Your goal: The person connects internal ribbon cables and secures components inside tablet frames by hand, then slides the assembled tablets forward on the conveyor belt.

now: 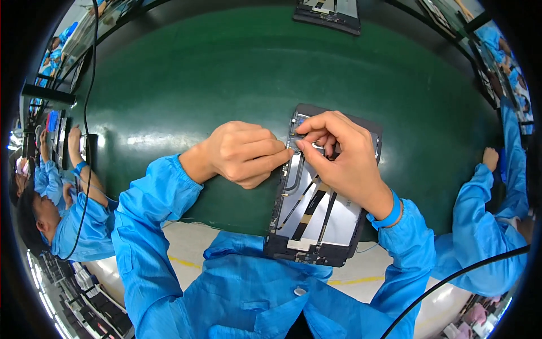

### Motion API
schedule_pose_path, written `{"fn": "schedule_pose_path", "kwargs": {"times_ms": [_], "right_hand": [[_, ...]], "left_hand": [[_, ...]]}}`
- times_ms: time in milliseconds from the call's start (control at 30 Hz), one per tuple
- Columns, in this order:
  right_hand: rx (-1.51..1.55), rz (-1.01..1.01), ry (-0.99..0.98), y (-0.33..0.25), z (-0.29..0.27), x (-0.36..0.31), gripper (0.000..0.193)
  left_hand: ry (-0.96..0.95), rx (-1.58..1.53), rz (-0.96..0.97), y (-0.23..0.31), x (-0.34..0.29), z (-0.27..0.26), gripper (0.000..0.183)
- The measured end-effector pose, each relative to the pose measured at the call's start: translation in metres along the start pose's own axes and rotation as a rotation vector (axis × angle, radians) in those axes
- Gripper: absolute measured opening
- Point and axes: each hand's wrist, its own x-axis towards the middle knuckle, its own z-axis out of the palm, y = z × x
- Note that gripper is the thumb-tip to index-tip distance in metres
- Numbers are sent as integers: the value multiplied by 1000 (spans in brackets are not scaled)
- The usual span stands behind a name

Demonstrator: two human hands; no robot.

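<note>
An opened tablet (341, 223) lies tilted before me, its inner side up, with dark flat cables, a silvery panel and a black frame showing. It reaches over the green table's near edge. My left hand (243, 153) comes from the left with curled fingers, thumb and forefinger pressed together at the tablet's upper left edge. Above the tablet's upper part is my right hand (344, 152), its thumb and forefinger bent toward each other in a pinch close to the left fingertips. Anything between the fingers of either hand is too small or hidden to make out.
Another opened tablet (327, 14) lies at the far side of the green table (186, 73). A black cable (90, 85) hangs at left, another (457, 274) crosses at lower right. People in blue workwear sit at left (84, 226) and right (480, 243).
</note>
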Motion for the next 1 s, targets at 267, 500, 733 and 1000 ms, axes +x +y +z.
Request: {"fn": "schedule_pose_path", "kwargs": {"times_ms": [267, 500, 733, 1000], "right_hand": [[-34, -5, -3, 6, -6, 7, 22], [-326, -385, 177, 9, -32, 19, 26], [-329, -132, 413, 49, -80, 34, 15], [-302, 26, 724, 42, -116, 14, 15]], "left_hand": [[-33, -96, -159, -7, 7, 1, 39], [-64, -63, -202, -2, 7, -7, 38], [-106, -247, 281, 79, 31, -4, 41], [-321, -429, 45, 125, 51, 2, 56]]}}
